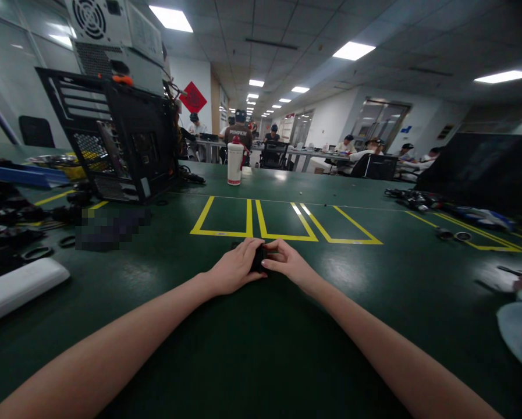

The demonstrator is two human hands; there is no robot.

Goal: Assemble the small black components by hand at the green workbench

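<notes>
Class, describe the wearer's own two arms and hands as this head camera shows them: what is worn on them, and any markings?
The left forearm and right forearm show no sleeves. The left hand and right hand wear no gloves. No watch, bracelet or printed marking shows; rings are too small to rule out.

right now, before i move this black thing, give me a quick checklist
1. Left hand around the black object: ok
2. Right hand at its other side: ok
3. Right hand's grip firm: cannot tell
4. Black object inside a yellow outline: not ok, it is on the near side
5. White cup upright and apart from both hands: ok
6. Black object's full shape seen: cannot tell, fingers cover much of it
</notes>
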